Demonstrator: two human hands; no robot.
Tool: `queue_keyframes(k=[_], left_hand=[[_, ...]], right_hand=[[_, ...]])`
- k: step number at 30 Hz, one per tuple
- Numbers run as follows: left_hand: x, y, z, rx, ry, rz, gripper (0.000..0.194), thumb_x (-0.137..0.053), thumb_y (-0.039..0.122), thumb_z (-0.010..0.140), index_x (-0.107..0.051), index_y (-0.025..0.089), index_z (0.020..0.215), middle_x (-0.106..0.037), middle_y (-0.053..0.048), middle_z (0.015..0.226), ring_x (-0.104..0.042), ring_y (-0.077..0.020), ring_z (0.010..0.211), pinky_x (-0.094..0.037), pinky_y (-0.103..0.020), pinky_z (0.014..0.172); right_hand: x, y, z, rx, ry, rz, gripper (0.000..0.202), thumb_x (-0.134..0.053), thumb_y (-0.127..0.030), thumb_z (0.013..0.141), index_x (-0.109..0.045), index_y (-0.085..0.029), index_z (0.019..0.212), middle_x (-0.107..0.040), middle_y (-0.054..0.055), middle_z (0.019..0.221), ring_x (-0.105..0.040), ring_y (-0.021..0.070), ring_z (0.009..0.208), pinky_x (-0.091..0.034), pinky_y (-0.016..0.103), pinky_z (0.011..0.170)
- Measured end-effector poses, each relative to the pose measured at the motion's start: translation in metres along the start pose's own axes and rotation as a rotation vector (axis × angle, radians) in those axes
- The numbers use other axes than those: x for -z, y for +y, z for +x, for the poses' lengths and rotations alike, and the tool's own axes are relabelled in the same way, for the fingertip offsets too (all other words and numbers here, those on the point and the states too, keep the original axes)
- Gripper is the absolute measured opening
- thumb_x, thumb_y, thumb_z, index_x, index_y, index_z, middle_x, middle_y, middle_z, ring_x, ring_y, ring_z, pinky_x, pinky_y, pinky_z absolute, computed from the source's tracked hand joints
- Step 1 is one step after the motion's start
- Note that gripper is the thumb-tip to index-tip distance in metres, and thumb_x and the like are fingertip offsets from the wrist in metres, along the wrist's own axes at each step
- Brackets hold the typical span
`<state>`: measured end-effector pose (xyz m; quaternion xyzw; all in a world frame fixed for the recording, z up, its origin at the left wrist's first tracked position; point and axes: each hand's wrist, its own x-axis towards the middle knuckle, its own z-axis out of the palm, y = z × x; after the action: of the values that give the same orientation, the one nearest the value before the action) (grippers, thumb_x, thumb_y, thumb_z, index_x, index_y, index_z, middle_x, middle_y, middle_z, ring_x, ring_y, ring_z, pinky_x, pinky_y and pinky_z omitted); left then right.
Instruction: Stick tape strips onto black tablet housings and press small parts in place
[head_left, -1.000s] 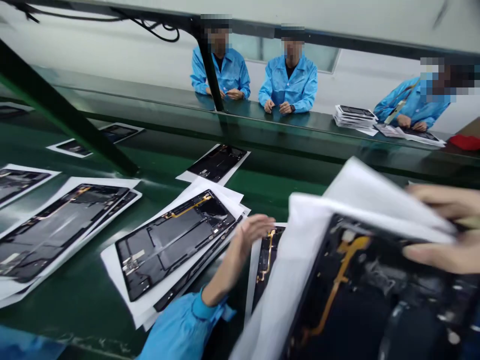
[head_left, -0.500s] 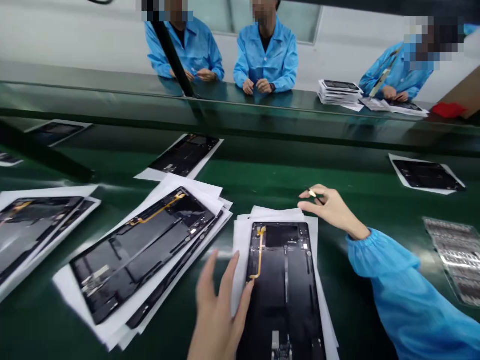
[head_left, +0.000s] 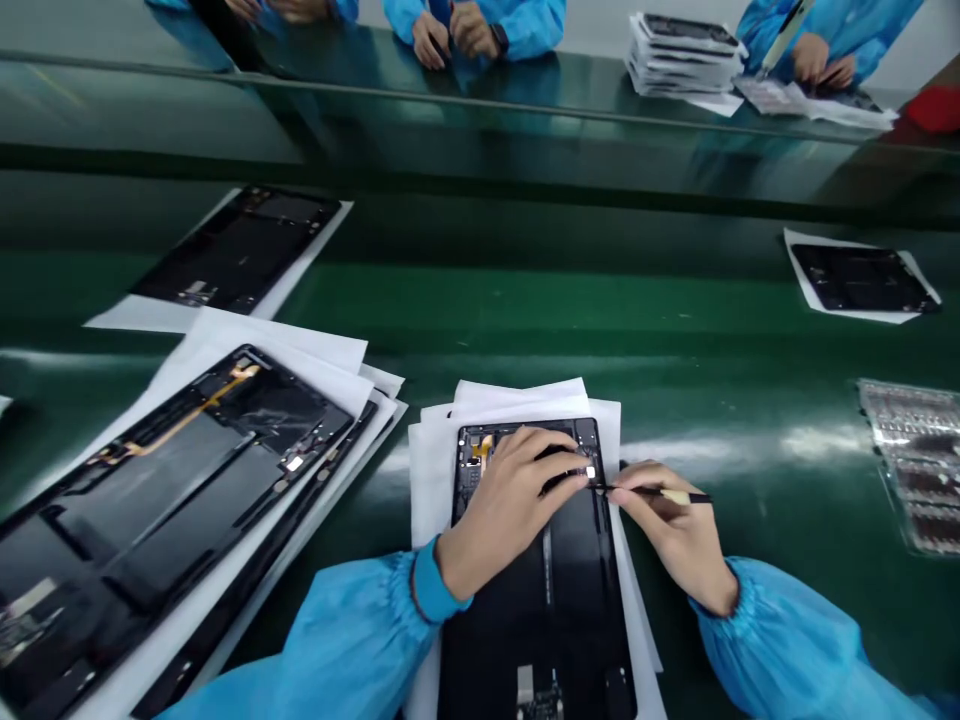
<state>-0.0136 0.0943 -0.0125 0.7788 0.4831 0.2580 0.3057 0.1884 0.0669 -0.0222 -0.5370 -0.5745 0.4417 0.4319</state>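
Below me lies a black tablet housing [head_left: 525,590], its inside face up on sheets of white paper [head_left: 433,480]. My left hand [head_left: 506,505] rests across its upper part with the fingers stretched out, hiding much of the orange flex cable [head_left: 480,449]. The left fingertips are near the housing's right edge, by a small white square [head_left: 591,472]. My right hand [head_left: 675,525] is closed on a slim pointed tool [head_left: 679,496], dark at both ends and pale in the middle. The tool's tip reaches the housing's upper right edge, close to my left fingertips.
At left, another housing [head_left: 187,480] tops a paper-layered stack. Farther back lie two more housings, one at left [head_left: 240,245] and one at right [head_left: 862,278]. A clear tray of small parts [head_left: 915,460] sits at right. Co-workers' hands [head_left: 454,35] show beyond the ledge [head_left: 480,110].
My left hand has moved from the housing's left side onto its upper part. My right hand has brought the tool down to the right edge. The view has tilted downward.
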Motion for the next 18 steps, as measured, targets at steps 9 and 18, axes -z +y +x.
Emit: queue_keyframes(k=[9,18], left_hand=[[0.0022,0.0001,-0.0048,0.079,-0.012,-0.022,0.012,-0.058,0.022,0.086,-0.068,0.024,0.079,-0.064,-0.003,0.117,-0.057,-0.0247,0.109,-0.044,-0.042,0.096],[-0.0018,0.0024,-0.0028,0.071,0.013,0.029,0.01,-0.061,0.013,0.079,-0.062,0.022,0.075,-0.063,-0.003,0.115,-0.056,-0.0247,0.105,-0.043,-0.041,0.09]], right_hand=[[0.001,0.004,-0.0023,0.1,0.044,-0.041,0.011,-0.066,-0.017,0.085,-0.07,-0.026,0.081,-0.069,0.003,0.081,-0.066,0.0199,0.076,-0.054,0.035,0.068],[-0.0014,0.0055,-0.0065,0.08,0.066,-0.007,0.013,-0.068,-0.015,0.084,-0.071,-0.027,0.083,-0.071,0.003,0.083,-0.068,0.0204,0.077,-0.055,0.036,0.07]])
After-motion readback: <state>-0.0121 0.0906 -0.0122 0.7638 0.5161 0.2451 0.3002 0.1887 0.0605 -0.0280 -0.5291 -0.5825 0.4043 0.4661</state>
